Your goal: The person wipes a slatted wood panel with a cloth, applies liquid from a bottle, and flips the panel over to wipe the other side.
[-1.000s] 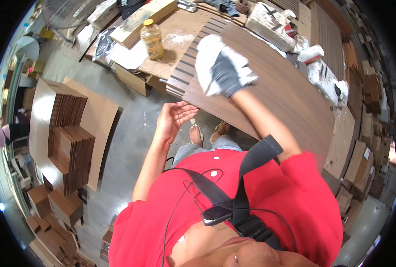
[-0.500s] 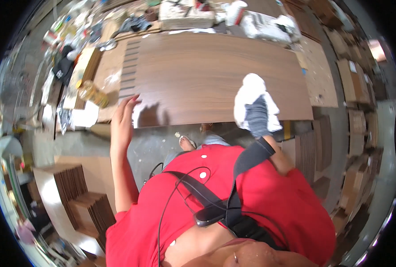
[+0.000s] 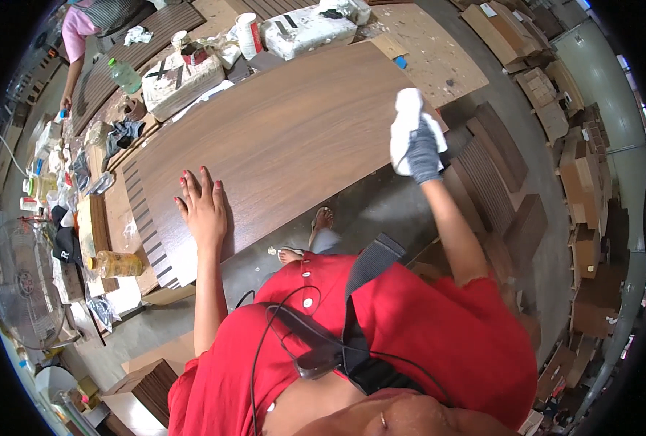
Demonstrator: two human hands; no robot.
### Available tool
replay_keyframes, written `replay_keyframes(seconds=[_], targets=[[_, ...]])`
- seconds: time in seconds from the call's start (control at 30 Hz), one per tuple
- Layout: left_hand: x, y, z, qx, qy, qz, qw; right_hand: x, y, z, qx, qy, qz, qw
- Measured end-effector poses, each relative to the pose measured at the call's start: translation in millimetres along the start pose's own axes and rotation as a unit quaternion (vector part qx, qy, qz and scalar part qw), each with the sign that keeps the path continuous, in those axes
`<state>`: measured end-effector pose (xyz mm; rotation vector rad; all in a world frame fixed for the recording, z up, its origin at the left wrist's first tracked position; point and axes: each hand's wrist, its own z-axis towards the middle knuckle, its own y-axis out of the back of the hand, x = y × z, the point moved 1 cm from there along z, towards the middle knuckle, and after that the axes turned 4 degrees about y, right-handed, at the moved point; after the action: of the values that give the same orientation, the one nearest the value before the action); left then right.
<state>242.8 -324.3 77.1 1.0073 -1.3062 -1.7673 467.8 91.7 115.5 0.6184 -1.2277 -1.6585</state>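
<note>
A brown wood-grain panel (image 3: 286, 131) lies on the workbench, with a row of dark slots along its left end. My left hand (image 3: 205, 214) rests on the panel near that end, palm down with fingers spread. My right hand (image 3: 422, 149), in a grey glove, is closed on a white cloth (image 3: 408, 109) at the panel's right end, by the near edge. The cloth bunches around the gloved fingers and partly hides them.
White wrapped blocks (image 3: 308, 33), a white-and-red cup (image 3: 248, 36) and a green bottle (image 3: 124, 75) stand beyond the panel. Left are a yellow bottle (image 3: 117, 264) and a fan (image 3: 26, 283). Another person's arm (image 3: 74, 76) shows far left. Cardboard boxes (image 3: 584, 182) line the right.
The view has turned, so the panel now slants up to the right. My left hand has come down flat on the panel. My right hand has carried the cloth to the panel's right end.
</note>
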Motion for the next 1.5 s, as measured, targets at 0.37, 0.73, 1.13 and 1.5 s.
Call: replay_keyframes(seconds=[0.37, 0.73, 1.13, 1.5], targets=[[-5, 7, 6, 0.014, 0.011, 0.002, 1.000, 120, -46, -49, -0.027, 0.013, 0.179, 0.983], [-17, 22, 8, 0.043, 0.028, -0.020, 0.998, -132, -53, -3, -0.153, -0.217, 0.398, 0.878], [-17, 11, 16, 0.038, 0.018, -0.026, 0.999, -238, -7, 5, -0.137, -0.209, 0.675, 0.695], [-13, -5, 11, 0.000, 0.157, 0.057, 0.986, -16, -52, 80, 0.205, 0.071, 0.170, 0.961]])
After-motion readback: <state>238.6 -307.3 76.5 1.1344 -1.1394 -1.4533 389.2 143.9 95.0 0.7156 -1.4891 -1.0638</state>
